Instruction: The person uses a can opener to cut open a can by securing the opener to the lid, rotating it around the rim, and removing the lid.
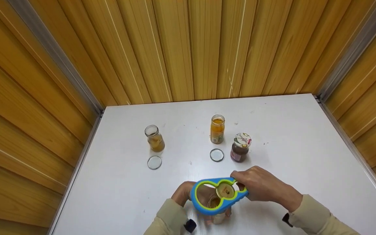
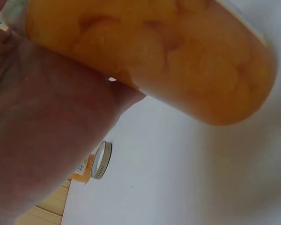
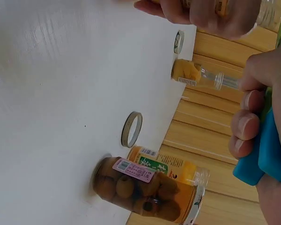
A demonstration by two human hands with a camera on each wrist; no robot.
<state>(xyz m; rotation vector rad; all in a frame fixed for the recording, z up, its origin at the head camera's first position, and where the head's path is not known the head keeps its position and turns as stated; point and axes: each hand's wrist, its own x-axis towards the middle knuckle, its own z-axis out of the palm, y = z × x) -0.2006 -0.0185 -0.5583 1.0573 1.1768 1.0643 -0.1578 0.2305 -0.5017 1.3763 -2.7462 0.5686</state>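
Note:
My left hand (image 1: 184, 192) grips a glass jar of orange fruit pieces (image 2: 145, 51), held tilted in the left wrist view. My right hand (image 1: 263, 184) holds the narrow end of a blue and green jar opener (image 1: 212, 211) over that jar. A gold lid (image 1: 225, 190) sits within the opener's middle opening, beside the jar's mouth, which shows through the larger loop. In the right wrist view the fingers (image 3: 246, 126) curl round the opener's blue handles, and the left hand's fingers wrap the jar at the top.
Beyond the hands stand an uncapped jar of yellow fruit (image 1: 156, 143), an uncapped orange jar (image 1: 217, 132) and a capped jar of dark round fruit (image 1: 239, 152). Two loose lids, one left (image 1: 154, 162) and one centre (image 1: 216, 155), lie on the white table (image 1: 116, 182). Wood-patterned panels surround it.

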